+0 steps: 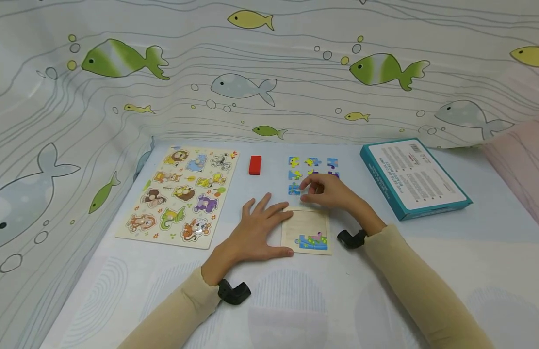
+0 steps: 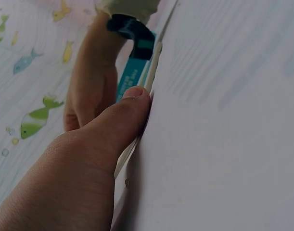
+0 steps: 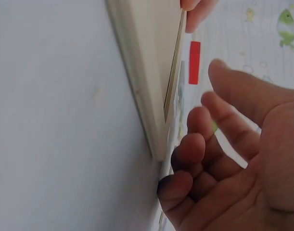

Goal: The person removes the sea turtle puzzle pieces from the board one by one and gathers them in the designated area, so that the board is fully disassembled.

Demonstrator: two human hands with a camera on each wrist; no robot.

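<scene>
A small square wooden puzzle tray (image 1: pixel 305 220) lies on the table, with several joined jigsaw pieces (image 1: pixel 315 244) in its lower right part. My left hand (image 1: pixel 256 235) spreads its fingers along the tray's left side, fingertips and thumb at the rim. Behind the tray are rows of loose jigsaw pieces (image 1: pixel 294 175), some hidden by my right hand (image 1: pixel 328 189). That hand hovers with bent fingers, its thumb and index fingertips apart beside the nearest left piece (image 1: pixel 293 189). In the right wrist view, nothing shows between the thumb (image 3: pixel 228 79) and fingers.
On the left lies an animal puzzle board (image 1: pixel 164 232). A red block (image 1: pixel 254 165) sits between that board and the loose pieces. To the right is a teal and white box (image 1: pixel 417 177). A fish-patterned cloth (image 1: pixel 186 116) rises behind the table.
</scene>
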